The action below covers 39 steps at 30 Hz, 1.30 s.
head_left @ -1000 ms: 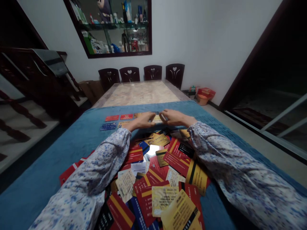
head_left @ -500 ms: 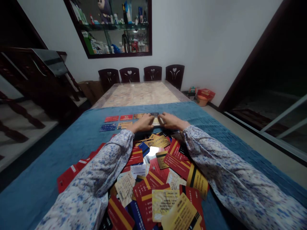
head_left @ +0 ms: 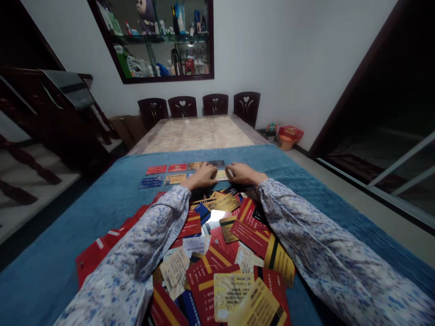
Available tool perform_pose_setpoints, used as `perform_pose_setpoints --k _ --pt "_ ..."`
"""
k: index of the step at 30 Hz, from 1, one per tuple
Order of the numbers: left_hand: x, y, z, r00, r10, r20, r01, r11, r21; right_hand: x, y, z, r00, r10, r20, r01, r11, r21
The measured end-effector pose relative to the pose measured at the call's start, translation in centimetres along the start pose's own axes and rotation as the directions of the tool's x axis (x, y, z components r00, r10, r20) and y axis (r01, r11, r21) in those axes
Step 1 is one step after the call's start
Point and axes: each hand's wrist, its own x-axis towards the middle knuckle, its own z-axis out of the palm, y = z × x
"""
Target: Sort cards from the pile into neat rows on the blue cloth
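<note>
A pale cream card (head_left: pixel 222 175) lies flat on the blue cloth between my hands. The bent fingers of my left hand (head_left: pixel 202 175) are at its left end, and those of my right hand (head_left: pixel 244 174) are at its right end. Just behind it lies a black card (head_left: pixel 216 163). To the left, in two rows, are a gold card (head_left: pixel 194 165) partly behind my left hand, two red cards (head_left: pixel 177 168), a tan card (head_left: pixel 175 179) and a dark blue card (head_left: pixel 150 182). A heap of mixed cards (head_left: pixel 226 258) spreads between my forearms.
A blue cloth (head_left: pixel 112 203) covers the near part of the marble-patterned table (head_left: pixel 200 133). Several red cards or packets (head_left: pixel 91 258) line the left side, partly under my left sleeve. Dark chairs (head_left: pixel 247 106) stand at the far end, below a glass display cabinet (head_left: pixel 156 40).
My hands stay at the cream card, with the right fingers slightly farther from the left ones. The view has shifted slightly; the laid-out cards keep their arrangement.
</note>
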Motion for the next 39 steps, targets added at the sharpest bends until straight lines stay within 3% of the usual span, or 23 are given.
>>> perform_pose_setpoints --k 15,28,39 --pt "-0.2 -0.4 0.5 0.999 0.002 -0.038 -0.002 1.000 0.008 0.3 0.1 0.1 1.000 -0.003 0.008 0.003 1.000 0.008" --pt "0.2 0.0 1.0 0.998 -0.048 -0.046 0.051 0.997 0.056 0.3 -0.5 0.1 0.996 0.082 0.030 -0.083 0.995 0.050" --pt "-0.2 0.6 0.4 0.998 0.001 -0.063 0.006 0.995 0.098 -1.2 0.4 -0.5 0.999 0.013 -0.038 -0.011 0.998 0.070"
